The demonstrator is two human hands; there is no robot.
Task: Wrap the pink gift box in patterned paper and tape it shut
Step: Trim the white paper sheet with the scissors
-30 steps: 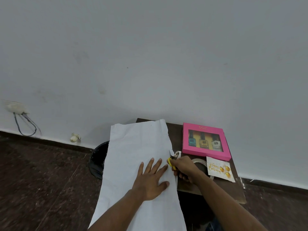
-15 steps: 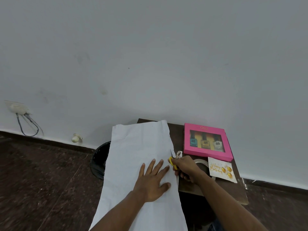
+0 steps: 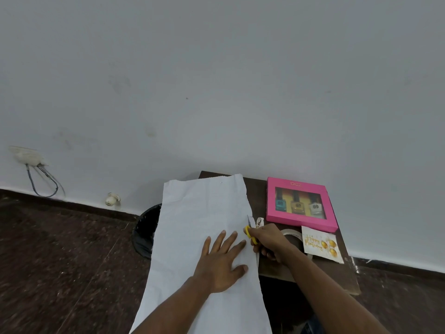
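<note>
Two hands work at a small table (image 3: 342, 278): the left hand (image 3: 222, 262) presses flat, fingers spread, on the paper (image 3: 197, 225), while the right hand (image 3: 267, 241) grips yellow scissors (image 3: 249, 229) at the paper's right edge. Well apart from both hands, the pink box (image 3: 298, 203) lies on the table, with a tape roll (image 3: 292, 235) and a birthday card (image 3: 321, 245) just in front of it.
</note>
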